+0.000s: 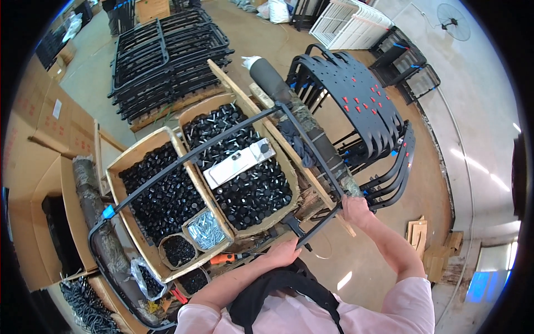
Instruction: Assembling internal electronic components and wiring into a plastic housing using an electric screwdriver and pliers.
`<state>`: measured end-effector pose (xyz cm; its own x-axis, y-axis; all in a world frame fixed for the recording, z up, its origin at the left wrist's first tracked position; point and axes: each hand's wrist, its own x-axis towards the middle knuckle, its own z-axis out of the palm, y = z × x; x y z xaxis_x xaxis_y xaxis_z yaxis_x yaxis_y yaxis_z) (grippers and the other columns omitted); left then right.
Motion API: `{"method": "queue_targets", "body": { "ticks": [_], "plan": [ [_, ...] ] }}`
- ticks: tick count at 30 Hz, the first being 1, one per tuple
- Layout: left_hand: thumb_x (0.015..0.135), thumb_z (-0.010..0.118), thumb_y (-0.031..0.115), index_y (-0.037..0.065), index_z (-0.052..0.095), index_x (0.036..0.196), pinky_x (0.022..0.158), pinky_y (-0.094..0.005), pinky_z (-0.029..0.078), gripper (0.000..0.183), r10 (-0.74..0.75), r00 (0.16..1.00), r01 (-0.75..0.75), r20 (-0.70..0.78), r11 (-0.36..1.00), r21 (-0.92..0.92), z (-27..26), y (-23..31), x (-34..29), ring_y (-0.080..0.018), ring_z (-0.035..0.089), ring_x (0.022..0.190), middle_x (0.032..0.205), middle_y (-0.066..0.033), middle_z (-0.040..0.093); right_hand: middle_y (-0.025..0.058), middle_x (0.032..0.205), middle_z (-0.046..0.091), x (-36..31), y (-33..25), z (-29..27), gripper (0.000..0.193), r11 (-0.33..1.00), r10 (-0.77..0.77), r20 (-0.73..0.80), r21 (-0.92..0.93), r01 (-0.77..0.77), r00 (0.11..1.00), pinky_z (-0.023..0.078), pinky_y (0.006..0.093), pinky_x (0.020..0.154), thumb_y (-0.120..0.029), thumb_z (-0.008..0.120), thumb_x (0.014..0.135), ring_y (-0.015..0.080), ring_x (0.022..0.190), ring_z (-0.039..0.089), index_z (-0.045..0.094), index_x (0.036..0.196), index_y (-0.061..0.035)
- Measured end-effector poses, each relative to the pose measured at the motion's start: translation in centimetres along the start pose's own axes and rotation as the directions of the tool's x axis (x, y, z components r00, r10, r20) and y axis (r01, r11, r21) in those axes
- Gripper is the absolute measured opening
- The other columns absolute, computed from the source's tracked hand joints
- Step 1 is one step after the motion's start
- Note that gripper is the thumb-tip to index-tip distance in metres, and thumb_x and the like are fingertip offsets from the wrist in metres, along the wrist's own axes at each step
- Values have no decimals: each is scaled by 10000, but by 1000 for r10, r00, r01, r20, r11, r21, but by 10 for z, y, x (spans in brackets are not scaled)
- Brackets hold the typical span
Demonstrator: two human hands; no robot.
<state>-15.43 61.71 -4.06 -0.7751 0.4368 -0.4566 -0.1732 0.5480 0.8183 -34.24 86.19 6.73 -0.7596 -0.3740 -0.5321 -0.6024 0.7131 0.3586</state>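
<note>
A black metal tube frame lies slanted across the bins in front of me, with a blue band on its left part. My right hand is closed round its near right corner. Closer to my body, my left hand grips the lower end of the same frame; its fingertips are partly hidden. Under the frame, one bin holds many black caps, and the bin beside it holds black-headed bolts. A white metal plate-like piece rests on those bolts. An orange-handled tool lies left of my left hand.
Small boxes hold silver screws and tiny black parts. Padded rolls flank the bins. Stacked black frames stand at the far left, black panels at right. Cardboard boxes line the left; a wall fan hangs far right.
</note>
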Motion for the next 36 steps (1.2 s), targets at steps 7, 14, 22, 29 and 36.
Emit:
{"method": "queue_targets", "body": {
  "ticks": [7, 14, 22, 29, 36],
  "plan": [
    [1043, 569, 450, 25, 570, 1356, 982, -569, 511, 528, 0, 1000, 1, 10, 1000, -29, -8, -3, -12, -463, 658, 1178, 1278, -270, 688, 187, 931, 778, 11, 4, 33, 320, 999, 53, -1, 5, -53, 999, 612, 466, 715, -317, 532, 1009, 319, 851, 781, 668, 968, -31],
    [1041, 608, 364, 70, 628, 1332, 914, -469, 569, 413, -62, 904, -2, -422, 989, -150, -33, -17, -92, -367, 706, 1105, 1177, -171, 731, 113, 946, 692, 170, 18, -98, 217, 977, -182, -523, -3, 212, 833, 609, 454, 717, -89, 583, 890, 312, 884, 736, 659, 1093, -84],
    [1007, 651, 316, 50, 693, 1244, 916, -474, 560, 359, -461, 643, 400, -611, 883, -245, 28, -14, -193, -379, 713, 1038, 1093, -167, 747, 32, 943, 791, 344, -45, -212, 184, 928, -237, -418, -364, 78, 877, 599, 366, 664, -202, 622, 952, 207, 883, 782, 728, 1090, -142],
    [972, 685, 330, 124, 760, 1106, 864, -461, 558, 258, -423, 451, 439, -786, 872, -217, 48, -16, -183, -315, 735, 934, 1020, -101, 772, 94, 899, 811, 360, -55, -233, 234, 933, -175, -337, -356, 47, 925, 615, 388, 665, -215, 633, 939, 259, 832, 798, 824, 821, -147],
    [976, 673, 338, 139, 778, 1046, 799, -447, 599, 236, -378, 407, 425, -832, 884, -194, 54, -28, -175, -320, 753, 868, 983, -99, 784, 61, 937, 817, 367, -40, -224, 196, 938, -202, -342, -338, 80, 918, 627, 391, 674, -213, 646, 952, 226, 879, 802, 829, 969, -147]
  ]
}}
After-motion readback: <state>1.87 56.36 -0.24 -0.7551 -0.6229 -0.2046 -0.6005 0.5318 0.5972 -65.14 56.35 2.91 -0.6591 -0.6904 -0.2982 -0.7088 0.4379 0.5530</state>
